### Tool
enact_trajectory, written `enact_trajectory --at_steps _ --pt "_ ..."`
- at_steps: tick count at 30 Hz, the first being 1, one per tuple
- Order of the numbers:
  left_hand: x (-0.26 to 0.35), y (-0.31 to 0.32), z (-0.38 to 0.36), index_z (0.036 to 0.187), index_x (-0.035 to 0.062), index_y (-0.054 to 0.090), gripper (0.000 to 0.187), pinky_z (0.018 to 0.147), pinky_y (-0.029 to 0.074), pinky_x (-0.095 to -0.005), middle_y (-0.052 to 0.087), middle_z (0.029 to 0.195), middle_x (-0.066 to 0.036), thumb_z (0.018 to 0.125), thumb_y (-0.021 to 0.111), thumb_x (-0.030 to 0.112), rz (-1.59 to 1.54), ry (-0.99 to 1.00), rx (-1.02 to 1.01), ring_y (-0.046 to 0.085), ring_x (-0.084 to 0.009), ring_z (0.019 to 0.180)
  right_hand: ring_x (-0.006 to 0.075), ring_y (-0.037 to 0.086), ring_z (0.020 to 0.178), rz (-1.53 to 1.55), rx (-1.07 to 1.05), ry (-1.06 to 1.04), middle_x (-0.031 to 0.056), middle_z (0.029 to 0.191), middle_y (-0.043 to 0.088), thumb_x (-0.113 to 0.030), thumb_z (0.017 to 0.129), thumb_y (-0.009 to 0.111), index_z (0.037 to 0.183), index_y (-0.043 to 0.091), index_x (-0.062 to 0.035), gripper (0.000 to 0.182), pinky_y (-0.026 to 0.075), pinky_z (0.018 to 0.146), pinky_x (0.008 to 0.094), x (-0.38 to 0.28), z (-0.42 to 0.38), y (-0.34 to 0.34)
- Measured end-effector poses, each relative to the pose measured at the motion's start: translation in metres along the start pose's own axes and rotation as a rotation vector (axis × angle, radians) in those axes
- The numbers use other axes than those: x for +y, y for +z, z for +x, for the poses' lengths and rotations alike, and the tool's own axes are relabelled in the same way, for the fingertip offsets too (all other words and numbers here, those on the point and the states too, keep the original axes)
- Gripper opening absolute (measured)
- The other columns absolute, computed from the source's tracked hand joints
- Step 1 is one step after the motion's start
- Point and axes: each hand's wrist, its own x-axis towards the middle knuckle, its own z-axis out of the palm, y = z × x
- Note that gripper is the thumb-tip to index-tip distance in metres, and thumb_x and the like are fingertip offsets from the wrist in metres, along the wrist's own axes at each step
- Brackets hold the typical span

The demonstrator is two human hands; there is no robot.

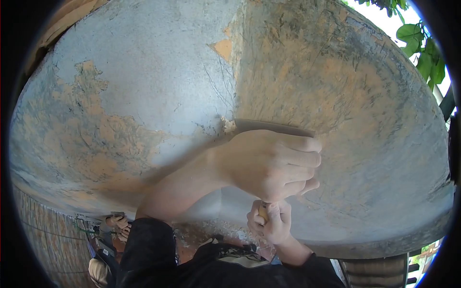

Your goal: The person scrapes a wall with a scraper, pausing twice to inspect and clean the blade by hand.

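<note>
Two bare hands work one scraper (274, 126), its wide blade set on the wall (158, 57) well in from the left and right edges, near where smooth pale paint (149, 91) meets a rough tan-and-grey stretch. Left hand (270, 165): fingers pressed together and bent over the blade, back of the hand outward; fingertips out of sight. Right hand (276, 223): just below, toward the wall's bottom edge, fist closed round a yellow handle (262, 211), apparently the scraper's own, though the join is hidden. Crumbled flakes (229, 126) cling at the blade's left end, right by the paint's border. Step in hand, as I judge it: scraping off old coating, the rough side probably done, the pale side largely left. Next move seems to call for the blade's end worked under that paint border, left hand bearing down, right hand steering. Near the wall's bottom left corner, a co-worker's hands (120, 226) with a small flat tool (117, 213); their exact grip can't be told.
</note>
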Motion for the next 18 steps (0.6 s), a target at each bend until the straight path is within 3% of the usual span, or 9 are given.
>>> enact_trajectory --at_steps 6,8,12,18 --pt "-0.008 -0.005 0.01 0.051 0.0048 0.052 0.028 0.082 0.05 -0.0316 0.052 0.057 -0.002 0.073 0.068 0.0 0.013 0.056 -0.004 0.056 -0.0176 0.062 0.0083 0.038 0.042 -0.073 -0.023 0.011 0.0039 0.061 0.044 -0.032 0.102 0.035 0.075 0.04 -0.0032 0.04 0.029 0.037 0.0227 -0.009 0.009 -0.005" --pt "-0.007 -0.004 0.011 0.051 0.0049 0.053 0.027 0.081 0.05 -0.0318 0.053 0.057 -0.002 0.074 0.067 -0.001 0.021 0.05 0.019 0.056 -0.0179 0.062 0.0096 0.034 0.034 -0.127 0.016 -0.024 0.0017 0.051 0.034 -0.04 0.1 0.038 0.074 0.042 0.0031 0.051 0.025 0.031 0.0228 -0.011 0.009 -0.002" --pt "-0.001 0.001 0.007 0.051 0.0046 0.052 0.026 0.081 0.05 -0.0321 0.053 0.058 -0.002 0.072 0.066 -0.002 0.032 0.056 0.087 0.055 -0.0176 0.062 0.0093 0.033 0.034 -0.166 0.018 -0.048 0.0015 0.051 0.034 -0.04 0.1 0.037 0.075 0.042 0.0033 0.05 0.024 0.031 0.0231 -0.004 0.002 -0.004" --pt "-0.005 -0.003 0.022 0.051 0.0034 0.052 0.023 0.078 0.051 -0.0321 0.052 0.057 -0.002 0.067 0.065 -0.005 -0.041 0.075 0.029 0.054 -0.0177 0.061 0.0094 0.03 0.034 -0.161 -0.021 -0.097 0.0016 0.052 0.033 -0.037 0.1 0.037 0.093 0.041 0.004 0.042 0.024 0.031 0.0234 -0.008 0.013 -0.008"
